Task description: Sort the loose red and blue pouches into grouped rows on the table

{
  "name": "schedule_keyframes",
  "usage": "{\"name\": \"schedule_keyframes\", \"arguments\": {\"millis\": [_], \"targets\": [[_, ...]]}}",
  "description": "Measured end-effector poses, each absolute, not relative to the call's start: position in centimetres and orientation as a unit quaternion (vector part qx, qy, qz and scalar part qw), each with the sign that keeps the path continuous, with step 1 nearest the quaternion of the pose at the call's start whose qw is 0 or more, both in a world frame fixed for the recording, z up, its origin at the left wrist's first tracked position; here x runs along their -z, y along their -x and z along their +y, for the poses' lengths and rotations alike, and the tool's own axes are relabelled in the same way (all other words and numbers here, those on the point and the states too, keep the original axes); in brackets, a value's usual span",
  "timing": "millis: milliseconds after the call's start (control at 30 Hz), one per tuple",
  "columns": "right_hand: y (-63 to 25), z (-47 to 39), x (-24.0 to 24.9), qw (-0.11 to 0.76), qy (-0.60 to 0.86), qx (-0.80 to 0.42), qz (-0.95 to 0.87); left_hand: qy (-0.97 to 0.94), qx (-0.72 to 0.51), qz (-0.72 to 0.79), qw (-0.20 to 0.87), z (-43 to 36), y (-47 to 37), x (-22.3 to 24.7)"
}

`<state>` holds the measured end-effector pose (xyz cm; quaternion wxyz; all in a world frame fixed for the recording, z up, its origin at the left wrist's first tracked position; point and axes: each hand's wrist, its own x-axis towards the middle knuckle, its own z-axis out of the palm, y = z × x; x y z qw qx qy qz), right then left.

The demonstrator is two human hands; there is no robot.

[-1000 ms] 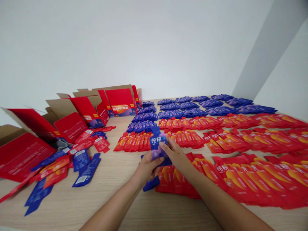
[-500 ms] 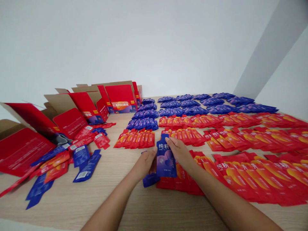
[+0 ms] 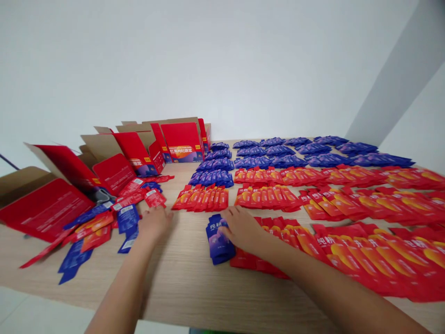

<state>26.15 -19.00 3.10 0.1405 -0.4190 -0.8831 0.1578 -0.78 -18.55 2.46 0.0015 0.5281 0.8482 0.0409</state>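
My right hand has its fingers curled over the upper right edge of a blue pouch with white lettering. That pouch lies on at least one other blue pouch, to the left of a front row of red pouches. My left hand is open over the table, its thumb apart from the fingers. Its fingertips are close to a red pouch in a loose heap, and the hand partly hides blue pouches there.
Open red cartons stand along the left and back left, flaps up. Fanned rows of red pouches and, farther back, blue pouches cover the table's middle and right. A wall rises behind the wooden table.
My left hand has moved left from the blue pouches to the loose heap. The blue pouch my hands held up is now down on the table under my right hand, and the view has shifted slightly.
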Motion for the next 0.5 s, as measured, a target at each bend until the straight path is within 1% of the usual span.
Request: {"name": "schedule_keyframes", "arguments": {"millis": [67,100,167,267,367,500], "targets": [[-26.4,-20.5,-2.8,0.102,0.343,-0.153,-0.921,-0.502,0.024,0.865,-0.013,-19.5,1.9,-2.0],[-26.4,-21.3,-2.6,0.076,0.317,-0.153,-0.933,-0.499,0.034,0.866,-0.012,-19.9,2.1,-1.7],[-26.2,-22.4,-2.2,0.032,0.298,-0.149,-0.943,-0.503,0.042,0.863,-0.023,-20.4,2.2,-1.3],[-25.3,-23.5,-1.7,0.005,0.287,-0.117,-0.951,-0.521,0.053,0.850,-0.050,-20.6,2.2,-1.3],[-23.9,-23.9,-1.5,0.002,0.328,-0.091,-0.940,-0.543,0.061,0.835,-0.065,-20.3,2.6,-1.7],[-22.0,-23.7,-1.6,0.006,0.393,-0.080,-0.916,-0.585,0.057,0.807,-0.059,-20.3,3.7,-2.1]]}}
